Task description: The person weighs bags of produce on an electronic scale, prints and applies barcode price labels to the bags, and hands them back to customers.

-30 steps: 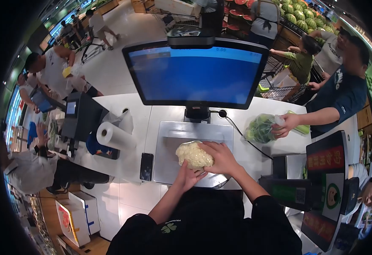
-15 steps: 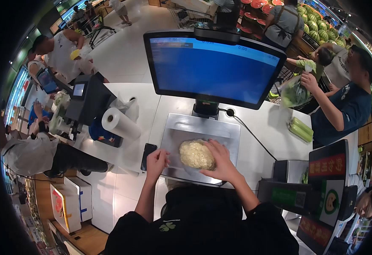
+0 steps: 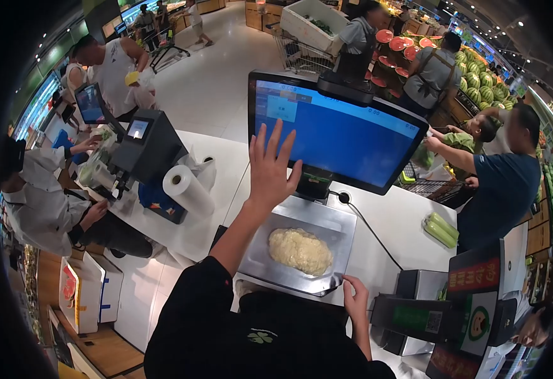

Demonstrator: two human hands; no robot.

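A pale cauliflower (image 3: 300, 251) in a clear plastic bag lies on the metal scale plate (image 3: 257, 262) in front of me. My left hand (image 3: 272, 167) is raised, fingers spread, before the left part of the blue touch screen (image 3: 346, 139); its fingertips are near a light tile, though contact cannot be made out. Low at the plate's right front corner, my right hand (image 3: 356, 298) has its fingers curled, seemingly pinching the loose end of the bag. My left forearm partly covers a dark phone (image 3: 218, 236) beside the plate.
A plastic bag roll (image 3: 188, 189) and a second weighing machine (image 3: 147, 148) stand on the left. Celery-like green stalks (image 3: 441, 230) lie on the right. A black cable (image 3: 374, 230) crosses the counter. Sign panels (image 3: 475, 306) rise at right front. People stand on both sides.
My left hand has gone from beside the scale up to the screen, where a light tile now shows. My right hand has moved off the cauliflower to the plate's right front corner.
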